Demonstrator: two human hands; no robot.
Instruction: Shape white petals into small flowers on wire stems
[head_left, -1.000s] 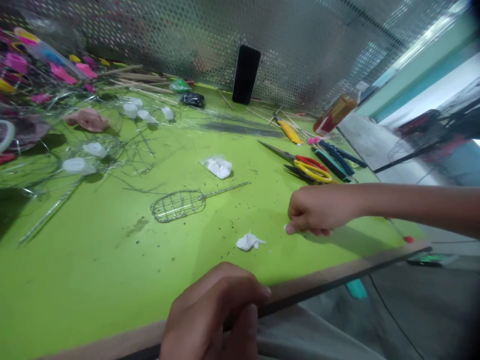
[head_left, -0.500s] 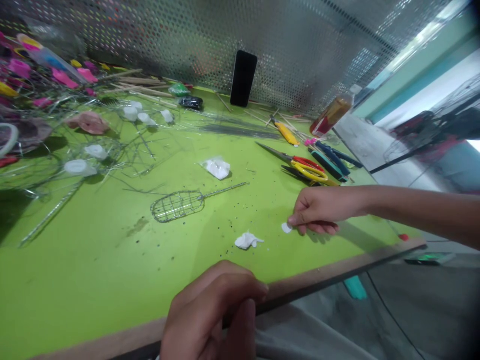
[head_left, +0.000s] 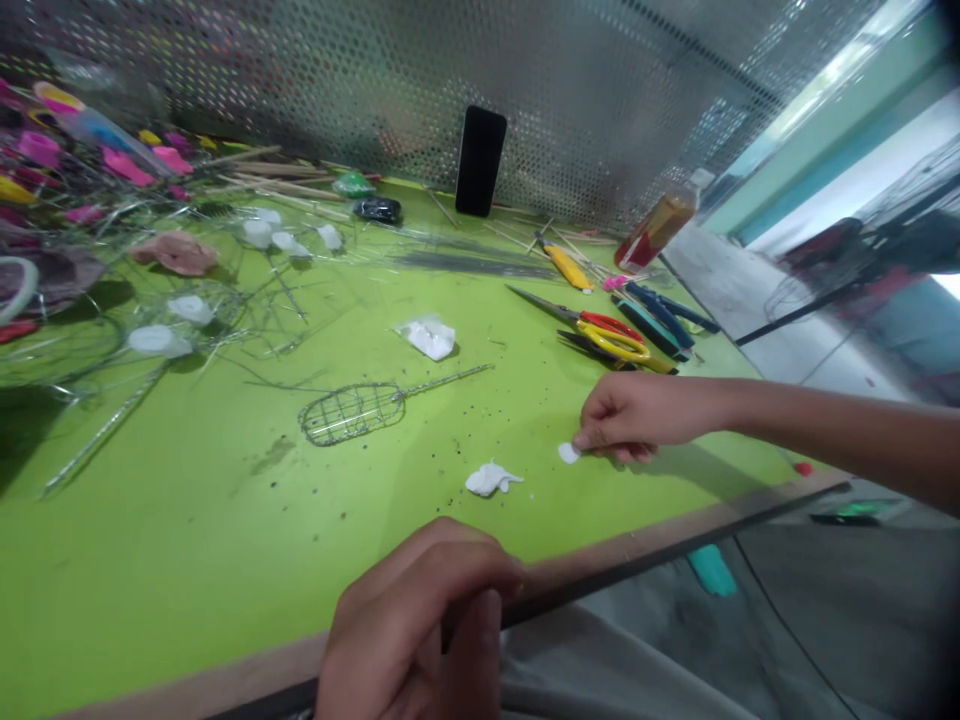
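My right hand (head_left: 626,418) is closed at the right of the green table, thumb and fingers pinching a small flat white piece (head_left: 569,453) close to the tabletop. My left hand (head_left: 420,610) is at the table's front edge with its fingers curled in toward the thumb; whether anything is inside is hidden. Between the hands lies a crumpled soft white lump (head_left: 491,479), touched by neither. Farther back is a small racket-shaped frame of twisted wire (head_left: 352,414), its handle pointing right. Behind it sits a white lump in clear plastic (head_left: 431,338).
Scissors (head_left: 611,335), pliers (head_left: 652,322) and a yellow cutter (head_left: 568,267) lie at the right. A phone (head_left: 481,160) leans on the perforated metal panel near a bottle (head_left: 656,230). Tangled wire (head_left: 247,310), white caps and sticks crowd the left. Dark specks dot the table.
The view has shifted slightly. My right hand still pinches the white piece, its lower fingers drawn in a little more. My left hand keeps its curled pose.
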